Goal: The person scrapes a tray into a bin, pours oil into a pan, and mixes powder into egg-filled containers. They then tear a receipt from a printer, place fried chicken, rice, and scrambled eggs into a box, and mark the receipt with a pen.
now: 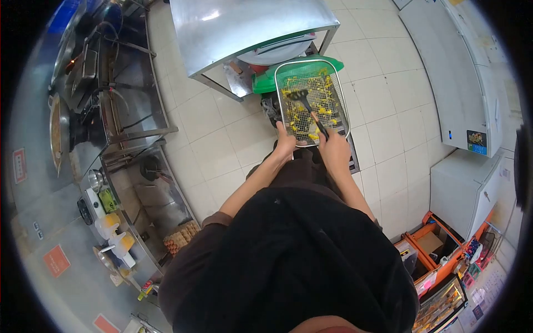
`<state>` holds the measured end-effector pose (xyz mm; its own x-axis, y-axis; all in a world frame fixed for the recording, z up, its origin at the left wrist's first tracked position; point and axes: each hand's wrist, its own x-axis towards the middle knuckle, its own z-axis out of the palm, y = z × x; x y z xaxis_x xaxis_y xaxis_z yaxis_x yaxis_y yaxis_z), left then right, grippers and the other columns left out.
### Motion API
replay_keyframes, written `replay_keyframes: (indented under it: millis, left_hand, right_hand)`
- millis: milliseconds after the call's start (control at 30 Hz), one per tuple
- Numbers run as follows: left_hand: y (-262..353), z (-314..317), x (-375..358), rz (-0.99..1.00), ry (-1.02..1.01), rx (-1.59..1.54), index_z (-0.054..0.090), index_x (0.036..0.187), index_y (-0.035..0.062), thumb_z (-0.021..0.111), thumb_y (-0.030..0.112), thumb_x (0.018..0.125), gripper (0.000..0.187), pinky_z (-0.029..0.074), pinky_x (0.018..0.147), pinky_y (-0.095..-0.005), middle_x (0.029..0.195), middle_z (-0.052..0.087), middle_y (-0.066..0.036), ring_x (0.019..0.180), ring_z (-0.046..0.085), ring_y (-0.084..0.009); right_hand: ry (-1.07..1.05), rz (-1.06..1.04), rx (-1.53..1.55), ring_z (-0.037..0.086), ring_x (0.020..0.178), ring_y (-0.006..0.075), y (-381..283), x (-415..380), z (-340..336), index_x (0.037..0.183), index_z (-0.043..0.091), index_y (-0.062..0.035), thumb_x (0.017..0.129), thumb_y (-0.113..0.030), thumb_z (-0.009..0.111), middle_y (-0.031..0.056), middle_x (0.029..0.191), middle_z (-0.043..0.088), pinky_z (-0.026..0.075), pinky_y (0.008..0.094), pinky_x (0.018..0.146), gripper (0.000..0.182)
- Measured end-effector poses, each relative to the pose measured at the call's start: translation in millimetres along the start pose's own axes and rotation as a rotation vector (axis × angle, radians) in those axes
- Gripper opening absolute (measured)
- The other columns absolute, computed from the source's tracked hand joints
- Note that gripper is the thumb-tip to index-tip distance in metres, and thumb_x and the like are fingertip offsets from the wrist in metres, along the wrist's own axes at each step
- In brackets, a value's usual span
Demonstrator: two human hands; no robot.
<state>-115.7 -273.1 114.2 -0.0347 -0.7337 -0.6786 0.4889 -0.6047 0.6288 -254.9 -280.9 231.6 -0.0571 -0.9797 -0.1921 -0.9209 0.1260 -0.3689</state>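
A rectangular wire mesh basket [345, 105] with a metal rim is held out in front of my body, and yellow bits are scattered over its mesh. My left hand [286, 143] grips its near left corner. In my right hand [335, 151] is the handle of a black spatula [301, 99], whose slotted head lies over the left part of the mesh. Beneath the basket's far end is a green rounded object [266, 82], partly hidden.
A steel table [250, 28] stands just beyond the basket. Stoves and a pan [57, 133] line the left side, with egg trays [180, 237] on a lower shelf. White freezers [463, 188] and an orange rack [430, 236] are on the right.
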Motion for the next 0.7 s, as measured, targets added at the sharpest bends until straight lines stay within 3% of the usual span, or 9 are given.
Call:
replay_keyframes:
  millis: [67,200,300,367,467,533,600,667,700]
  left_hand:
    - [-3.3,-3.3,4.2,-0.002,0.009,-0.017,-0.010,0.145,0.0128,0.031,-0.021,0.078,0.086,0.059,0.067,-0.0399,0.138,0.028,-0.020,0.099,0.058,-0.0335]
    - [2.0,-2.5,-0.9,-0.013,0.087,0.041,-0.004,0.145,0.0079,0.038,-0.022,0.076,0.085,0.058,0.069,-0.0379,0.137,0.029,-0.020,0.099,0.057,-0.0322]
    - [4.6,-10.3,2.3,0.219,-0.019,0.076,0.016,0.135,-0.0008,0.042,-0.021,0.073,0.071,0.057,0.072,-0.0326,0.130,0.032,-0.020,0.101,0.055,-0.0300]
    - [9.6,-15.5,-2.2,0.238,-0.026,0.161,0.019,0.131,-0.0007,0.042,-0.021,0.073,0.066,0.056,0.072,-0.0330,0.124,0.034,-0.020,0.100,0.054,-0.0300]
    - [11.6,-18.2,-11.3,0.223,-0.012,0.354,0.024,0.125,0.0010,0.041,-0.020,0.075,0.057,0.056,0.072,-0.0341,0.112,0.036,-0.021,0.091,0.054,-0.0300]
    - [7.2,-14.6,-7.0,0.322,-0.116,0.485,0.027,0.122,0.0041,0.040,-0.019,0.076,0.054,0.056,0.070,-0.0357,0.108,0.037,-0.020,0.083,0.054,-0.0293]
    - [-6.5,-18.3,11.0,0.346,-0.152,0.594,0.029,0.119,0.0060,0.044,-0.020,0.075,0.053,0.056,0.070,-0.0353,0.108,0.039,-0.020,0.078,0.053,-0.0270]
    - [-4.0,-3.7,20.1,0.041,-0.286,0.560,0.022,0.123,0.0084,0.036,-0.017,0.079,0.053,0.057,0.068,-0.0382,0.099,0.047,-0.018,0.084,0.063,-0.0278]
    - [-6.2,2.1,28.7,0.044,-0.294,0.559,0.022,0.123,0.0084,0.036,-0.017,0.079,0.053,0.057,0.068,-0.0382,0.099,0.047,-0.018,0.084,0.063,-0.0278]
  right_hand:
    - [-0.062,0.050,-0.002,0.064,0.068,0.0396,-3.2,-18.1,-10.4,0.090,0.064,-0.0043,0.084,-0.028,0.062,0.0228,0.069,0.063,0.050,0.0486,0.061,0.024]
    - [0.010,0.043,0.020,0.064,0.070,0.0397,-6.8,-0.4,-4.1,0.090,0.066,-0.0046,0.084,-0.029,0.061,0.0226,0.071,0.064,0.051,0.0479,0.063,0.025]
    - [-0.006,0.055,0.206,0.063,0.069,0.0405,7.0,18.7,-4.4,0.093,0.067,-0.0031,0.084,-0.032,0.062,0.0229,0.073,0.064,0.049,0.0463,0.061,0.031]
    - [-0.019,0.041,0.349,0.062,0.069,0.0411,25.0,26.3,-15.5,0.095,0.068,-0.0027,0.084,-0.034,0.062,0.0231,0.074,0.064,0.048,0.0457,0.060,0.033]
    - [-0.118,0.224,0.658,0.051,0.048,0.0118,68.4,17.9,-44.6,0.101,0.068,-0.0033,0.085,-0.036,0.066,0.0022,0.060,0.058,0.038,0.0270,0.046,0.037]
    - [-0.212,0.330,0.825,0.039,0.048,0.0006,77.6,2.7,-88.3,0.101,0.068,-0.0063,0.086,-0.035,0.065,-0.0055,0.056,0.046,0.028,0.0194,0.041,0.032]
    - [-0.261,0.365,0.791,0.030,0.039,-0.0004,94.4,-11.3,-114.3,0.106,0.066,-0.0083,0.092,-0.030,0.058,-0.0087,0.053,0.036,0.019,0.0177,0.036,0.027]
    - [-0.268,0.376,0.723,0.029,0.039,-0.0006,113.4,-24.2,-132.5,0.105,0.067,-0.0083,0.092,-0.031,0.058,-0.0089,0.053,0.036,0.019,0.0180,0.036,0.028]
    - [-0.292,0.395,0.652,0.029,0.039,-0.0008,121.3,-26.7,-137.8,0.105,0.067,-0.0083,0.093,-0.032,0.057,-0.0091,0.054,0.036,0.018,0.0183,0.035,0.029]
